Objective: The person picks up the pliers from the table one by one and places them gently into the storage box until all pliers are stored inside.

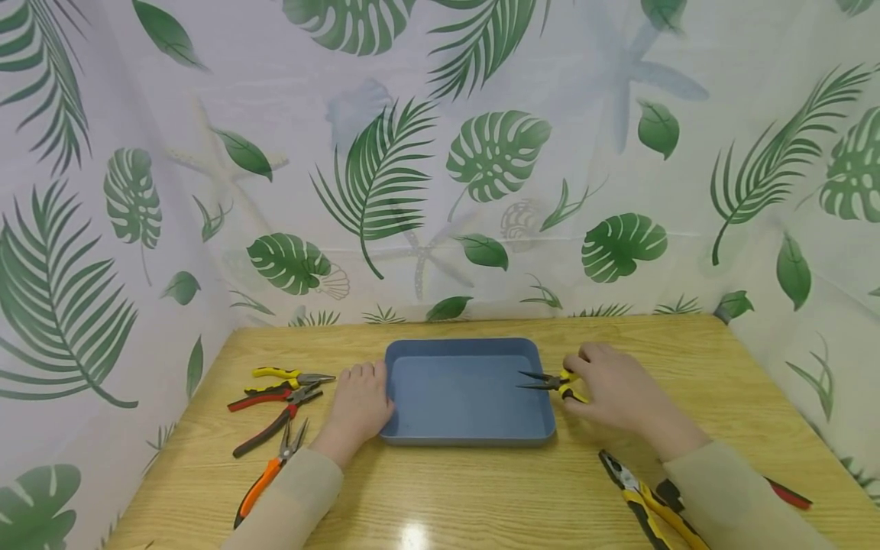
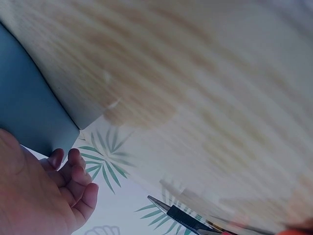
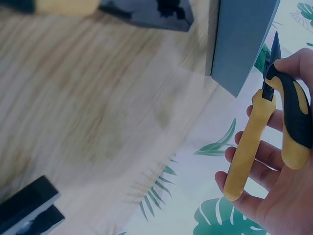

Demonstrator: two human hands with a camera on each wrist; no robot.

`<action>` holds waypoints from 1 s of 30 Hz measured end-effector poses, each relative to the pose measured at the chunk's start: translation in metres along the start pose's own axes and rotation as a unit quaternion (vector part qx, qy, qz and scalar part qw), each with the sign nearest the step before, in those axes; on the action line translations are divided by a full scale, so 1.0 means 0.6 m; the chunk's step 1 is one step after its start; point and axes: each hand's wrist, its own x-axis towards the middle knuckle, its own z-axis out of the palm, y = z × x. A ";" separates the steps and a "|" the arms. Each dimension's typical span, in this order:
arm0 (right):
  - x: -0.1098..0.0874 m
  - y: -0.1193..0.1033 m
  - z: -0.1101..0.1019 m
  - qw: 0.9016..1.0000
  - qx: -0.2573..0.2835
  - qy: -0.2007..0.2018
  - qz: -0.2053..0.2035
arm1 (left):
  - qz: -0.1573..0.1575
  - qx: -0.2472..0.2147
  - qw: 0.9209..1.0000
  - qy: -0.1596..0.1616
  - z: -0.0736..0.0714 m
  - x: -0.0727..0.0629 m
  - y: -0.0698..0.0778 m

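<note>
A shallow blue-grey tray (image 1: 467,397) lies on the wooden table. My left hand (image 1: 359,401) rests against its left side, fingers loosely bent along the wall; the left wrist view shows those fingers (image 2: 73,169) near a tray corner. At the right side, my right hand (image 1: 608,386) holds yellow-and-black needle-nose pliers (image 1: 553,380) between thumb and fingers. Their slim nose points left and overlaps the tray's right part. The handles stand spread in the right wrist view, where the thumb lies on the black-and-yellow handle (image 3: 293,117) and the fingers are behind the yellow handle (image 3: 249,152).
Left of the tray lie yellow-handled pliers (image 1: 278,373), red-handled pliers (image 1: 271,420) and orange-handled needle-nose pliers (image 1: 264,477). Larger yellow-and-black pliers (image 1: 642,496) lie at the near right. A red-handled tool (image 1: 791,493) is partly hidden by my right forearm. Leaf-print cloth (image 1: 412,191) hangs behind the table.
</note>
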 end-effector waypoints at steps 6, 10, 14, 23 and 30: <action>0.008 -0.006 -0.002 1.000 0.005 0.007 -0.010 | 0.001 0.002 1.000 0.005 0.000 0.000 0.000; 0.014 -0.009 0.002 1.000 0.004 0.003 -0.011 | 0.001 0.006 1.000 0.010 0.004 0.001 -0.002; 0.017 -0.012 0.005 1.000 -0.006 0.000 -0.013 | 0.001 0.004 1.000 0.007 0.003 0.000 -0.001; 0.027 -0.022 0.013 1.000 -0.023 0.003 -0.015 | 0.002 -0.001 1.000 0.004 0.002 0.001 0.001; 0.040 -0.030 0.017 0.999 -0.026 0.001 -0.028 | -0.001 0.000 1.000 0.001 0.001 0.001 0.002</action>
